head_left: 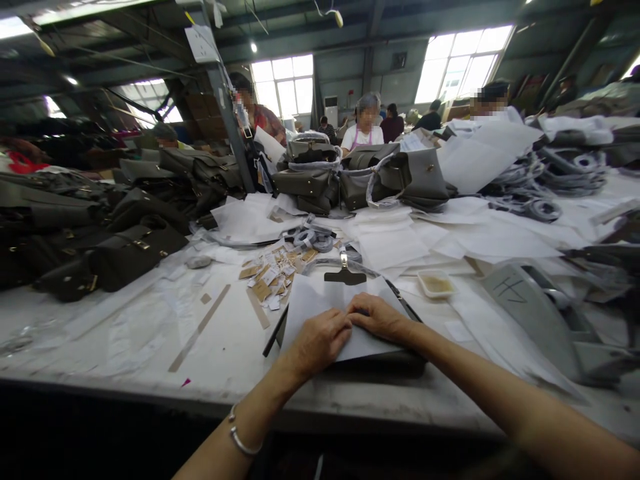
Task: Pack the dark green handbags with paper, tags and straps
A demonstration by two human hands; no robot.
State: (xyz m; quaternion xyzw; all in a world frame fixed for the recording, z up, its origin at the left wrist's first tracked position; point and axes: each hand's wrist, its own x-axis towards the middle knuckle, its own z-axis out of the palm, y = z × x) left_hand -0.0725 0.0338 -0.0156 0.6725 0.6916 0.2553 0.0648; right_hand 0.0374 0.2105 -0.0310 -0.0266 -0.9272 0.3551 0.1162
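Note:
A dark handbag (390, 367) lies on the white table in front of me, near its front edge. Over it is spread a white paper sheet (313, 300). My left hand (323, 339) and my right hand (377, 316) meet at the middle of this sheet, fingers curled and closed on it. Just beyond them, a dark strap tab with a metal clasp (345, 261) lies at the sheet's far edge. The bag's wrapped handle arches behind it. My palms and most fingertips are hidden.
Tags (270, 277) lie loose left of the bag. To the right are a small plastic dish (436, 285) and a grey machine (537, 320). Dark bags are piled at left (135, 253) and far centre. Paper sheets (400, 237) cover the back. Several people work beyond.

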